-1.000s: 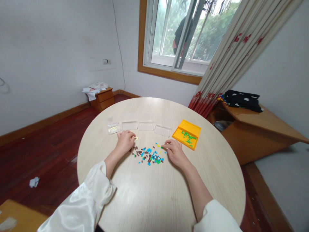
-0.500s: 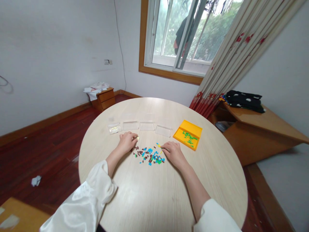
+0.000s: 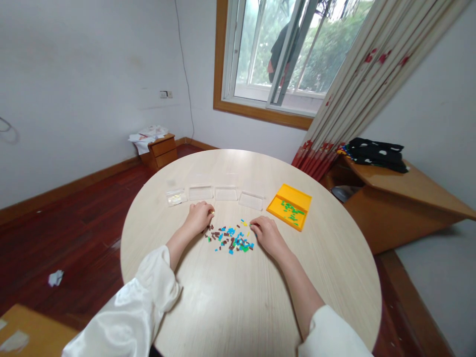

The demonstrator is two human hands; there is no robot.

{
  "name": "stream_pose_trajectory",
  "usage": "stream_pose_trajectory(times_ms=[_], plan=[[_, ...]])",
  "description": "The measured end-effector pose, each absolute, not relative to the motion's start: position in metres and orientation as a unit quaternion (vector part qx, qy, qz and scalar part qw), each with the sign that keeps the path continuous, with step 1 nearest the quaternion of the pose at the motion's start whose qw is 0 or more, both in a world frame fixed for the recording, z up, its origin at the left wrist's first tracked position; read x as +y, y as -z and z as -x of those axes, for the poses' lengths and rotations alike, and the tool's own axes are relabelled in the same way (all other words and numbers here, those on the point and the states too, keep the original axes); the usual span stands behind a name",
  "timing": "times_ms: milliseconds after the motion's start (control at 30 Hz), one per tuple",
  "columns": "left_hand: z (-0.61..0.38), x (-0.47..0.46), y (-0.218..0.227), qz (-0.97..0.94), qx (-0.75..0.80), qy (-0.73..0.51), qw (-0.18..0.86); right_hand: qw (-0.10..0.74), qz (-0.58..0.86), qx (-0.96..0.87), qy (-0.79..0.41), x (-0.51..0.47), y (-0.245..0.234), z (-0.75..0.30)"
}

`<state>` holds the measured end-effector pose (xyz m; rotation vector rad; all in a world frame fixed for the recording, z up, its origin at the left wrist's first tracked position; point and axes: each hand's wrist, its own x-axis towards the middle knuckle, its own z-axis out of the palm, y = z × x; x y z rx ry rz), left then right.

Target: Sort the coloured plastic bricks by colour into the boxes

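A loose pile of tiny toy bricks (image 3: 232,240) in brown, blue, green and yellow lies spread between my hands. My left hand (image 3: 199,218) is closed at the pile's left edge, pinching a small pale yellow brick (image 3: 213,212) that is mostly covered by the fingers. On the other side, my right hand (image 3: 267,232) has its thumb and fingers pressed together beside a few yellow bricks (image 3: 244,224). A small greenish brick seems to show at those fingertips, largely hidden. Beyond them stands an open yellow case (image 3: 274,207) with green bricks (image 3: 292,212) in it.
Clear plastic boxes stand in a row behind the pile: a left one (image 3: 176,197) with pale pieces, then the second (image 3: 201,193), third (image 3: 226,194) and fourth (image 3: 251,201). All rest on a round wooden table (image 3: 230,307). A curtain (image 3: 357,84) hangs beside the window.
My left hand has curled its fingers more tightly around the pale yellow brick. My right hand has drawn back slightly to the right, away from the yellow bricks.
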<state>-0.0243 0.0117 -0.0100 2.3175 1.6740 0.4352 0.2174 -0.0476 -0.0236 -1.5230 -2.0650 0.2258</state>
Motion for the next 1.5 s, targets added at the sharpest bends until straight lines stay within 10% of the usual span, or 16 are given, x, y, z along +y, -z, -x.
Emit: stream_pose_trajectory(times_ms=[400, 1500], plan=[[0.026, 0.015, 0.020, -0.812, 0.548, -0.163, 0.114, 0.525, 0.607, -0.588, 0.103, -0.039, 0.012, -0.280], [0.050, 0.014, 0.006, -0.750, 0.554, -0.235, 0.275, 0.509, 0.623, -0.589, 0.077, -0.028, 0.038, -0.288]])
